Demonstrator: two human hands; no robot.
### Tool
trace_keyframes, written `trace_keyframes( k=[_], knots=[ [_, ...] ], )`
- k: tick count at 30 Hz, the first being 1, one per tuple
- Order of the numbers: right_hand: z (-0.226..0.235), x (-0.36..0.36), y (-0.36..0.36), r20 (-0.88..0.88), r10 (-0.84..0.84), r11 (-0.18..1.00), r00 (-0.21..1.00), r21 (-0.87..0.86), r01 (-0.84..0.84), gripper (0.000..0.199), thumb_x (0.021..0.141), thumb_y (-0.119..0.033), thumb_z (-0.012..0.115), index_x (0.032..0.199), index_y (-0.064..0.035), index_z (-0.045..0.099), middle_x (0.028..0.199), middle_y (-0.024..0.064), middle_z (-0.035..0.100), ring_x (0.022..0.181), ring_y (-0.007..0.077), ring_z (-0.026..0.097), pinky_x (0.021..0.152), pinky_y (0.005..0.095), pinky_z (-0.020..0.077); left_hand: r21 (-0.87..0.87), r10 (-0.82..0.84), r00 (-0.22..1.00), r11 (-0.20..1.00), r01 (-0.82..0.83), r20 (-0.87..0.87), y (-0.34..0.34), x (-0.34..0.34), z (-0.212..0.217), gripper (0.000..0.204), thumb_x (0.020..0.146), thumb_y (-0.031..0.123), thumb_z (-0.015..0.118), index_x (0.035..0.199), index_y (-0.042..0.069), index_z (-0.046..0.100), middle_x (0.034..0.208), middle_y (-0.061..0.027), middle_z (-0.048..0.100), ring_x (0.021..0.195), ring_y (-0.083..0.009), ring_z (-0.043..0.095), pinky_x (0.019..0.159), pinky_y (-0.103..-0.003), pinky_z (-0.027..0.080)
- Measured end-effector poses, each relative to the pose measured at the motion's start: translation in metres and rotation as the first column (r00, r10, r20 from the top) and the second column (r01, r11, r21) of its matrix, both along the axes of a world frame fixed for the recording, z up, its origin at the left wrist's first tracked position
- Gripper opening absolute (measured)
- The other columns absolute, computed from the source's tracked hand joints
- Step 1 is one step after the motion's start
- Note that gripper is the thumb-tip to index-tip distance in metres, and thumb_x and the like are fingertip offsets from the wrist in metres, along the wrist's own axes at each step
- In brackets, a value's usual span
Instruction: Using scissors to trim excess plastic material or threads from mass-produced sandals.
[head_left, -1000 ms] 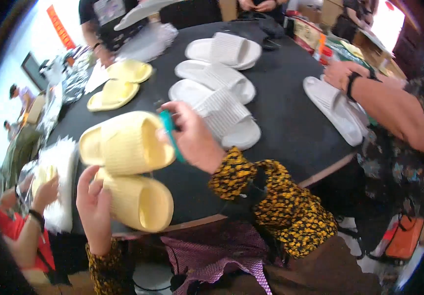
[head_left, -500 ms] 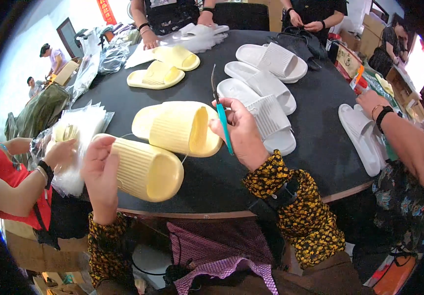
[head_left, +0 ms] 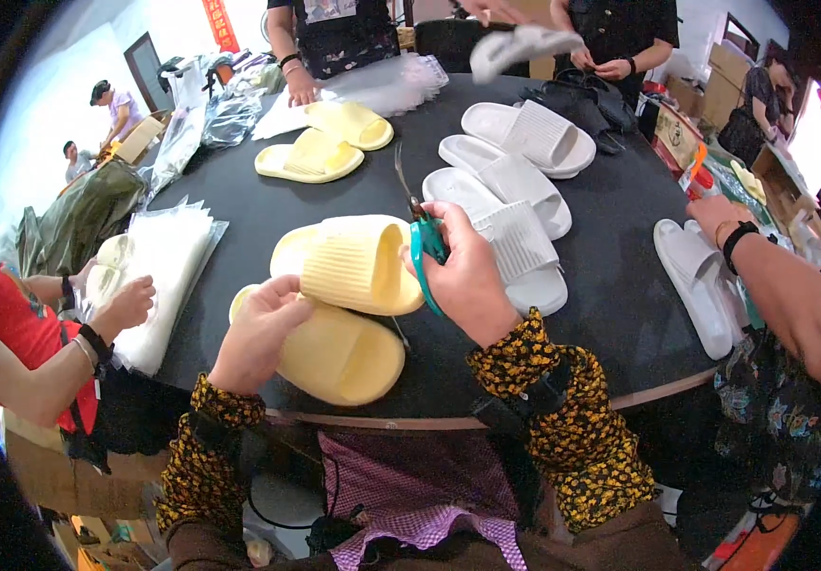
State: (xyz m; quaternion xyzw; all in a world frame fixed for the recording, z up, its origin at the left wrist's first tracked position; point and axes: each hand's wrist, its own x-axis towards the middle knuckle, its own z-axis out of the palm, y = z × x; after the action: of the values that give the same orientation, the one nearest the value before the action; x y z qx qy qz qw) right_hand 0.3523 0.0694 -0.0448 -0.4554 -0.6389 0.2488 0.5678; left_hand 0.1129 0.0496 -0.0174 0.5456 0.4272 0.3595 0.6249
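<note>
Two pale yellow slide slippers lie side by side in front of me: a farther slipper (head_left: 344, 265) with a ribbed strap and a nearer slipper (head_left: 358, 366). My left hand (head_left: 263, 328) is over them, thumb and fingers pinched together where the two meet; what is between the fingertips is too small to make out. A thin clear thread (head_left: 401, 333) shows by the nearer slipper's right side. My right hand (head_left: 467, 276) grips scissors (head_left: 422, 249) with teal handles, their slim blades pointing away from me, just right of the farther slipper.
Several white slippers (head_left: 515, 224) lie right of my hands, and another yellow pair (head_left: 310, 152) farther off. Co-workers surround the dark table (head_left: 620, 257); one at left handles clear bags (head_left: 168, 276). A grey slipper pair (head_left: 691, 276) lies at the right edge.
My left hand has moved right, over the yellow slippers, and the nearer slipper has shifted right. The scissors have turned in my right hand. Across the table, a co-worker's hand lifts a white slipper.
</note>
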Motion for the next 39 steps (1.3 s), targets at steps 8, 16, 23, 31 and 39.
trace_keyframes(
  k=[8, 16, 23, 31, 39],
  knots=[
    [0.027, 0.01, -0.015, -0.418, 0.071, 0.964, 0.906, 0.262, 0.045, 0.049, 0.078, -0.003, 0.068, 0.118, 0.0002, 0.041, 0.083, 0.0032, 0.053, 0.072, 0.0079, 0.053, 0.066, 0.0243, 0.0465, 0.325, 0.283, 0.936, 0.882, -0.34, 0.211, 0.036, 0.017, 0.044, 0.026, 0.083, 0.003, 0.053, 0.108, -0.006, 0.054, 0.097, -0.0111, 0.063, 0.083, -0.0146, 0.062, 0.075, -0.026, 0.05],
    [0.039, 0.025, -0.036, -0.639, 0.168, 0.976, 0.751, 0.215, -0.036, 0.05, 0.078, 0.005, 0.061, 0.123, -0.0016, 0.039, 0.086, 0.0046, 0.055, 0.075, 0.0087, 0.054, 0.065, 0.0204, 0.0464, 0.5, 0.04, 0.999, 0.866, -0.022, -0.025, 0.103, 0.123, 0.051, 0.034, 0.083, 0.012, 0.054, 0.114, -0.002, 0.053, 0.101, -0.0112, 0.061, 0.092, -0.014, 0.057, 0.08, -0.027, 0.046],
    [0.041, 0.032, -0.031, -0.671, -0.025, 0.978, 0.741, 0.136, 0.156, 0.043, 0.079, -0.01, 0.058, 0.118, -0.0016, 0.043, 0.076, 0.0086, 0.054, 0.056, 0.0108, 0.05, 0.048, 0.022, 0.042, 0.593, -0.141, 0.987, 0.788, 0.162, -0.081, 0.122, 0.218, 0.046, 0.043, 0.085, 0.016, 0.055, 0.123, -0.004, 0.048, 0.087, -0.0123, 0.065, 0.072, -0.0139, 0.061, 0.064, -0.026, 0.05],
    [0.034, 0.028, -0.032, -0.65, 0.059, 0.997, 0.758, 0.074, -0.014, 0.045, 0.078, 0.006, 0.058, 0.12, -0.0028, 0.042, 0.083, 0.0061, 0.055, 0.064, 0.0092, 0.052, 0.053, 0.0195, 0.0445, 0.506, 0.311, 0.948, 0.83, -0.237, -0.066, 0.204, 0.128, 0.011, 0.026, 0.085, 0.014, 0.051, 0.104, -0.002, 0.057, 0.081, -0.0074, 0.061, 0.069, -0.0124, 0.057, 0.064, -0.025, 0.047],
    [0.014, 0.012, -0.034, -0.507, 0.131, 0.99, 0.852, 0.025, -0.138, 0.043, 0.082, -0.004, 0.058, 0.121, -0.0044, 0.041, 0.082, 0.0071, 0.055, 0.065, 0.0093, 0.052, 0.057, 0.0219, 0.0445, 0.793, 0.617, 0.554, 0.594, 0.138, -0.559, 0.276, 0.052, -0.061, 0.037, 0.081, 0.017, 0.057, 0.112, -0.005, 0.053, 0.097, -0.0237, 0.062, 0.089, -0.0335, 0.061, 0.079, -0.038, 0.048]
  ],
)
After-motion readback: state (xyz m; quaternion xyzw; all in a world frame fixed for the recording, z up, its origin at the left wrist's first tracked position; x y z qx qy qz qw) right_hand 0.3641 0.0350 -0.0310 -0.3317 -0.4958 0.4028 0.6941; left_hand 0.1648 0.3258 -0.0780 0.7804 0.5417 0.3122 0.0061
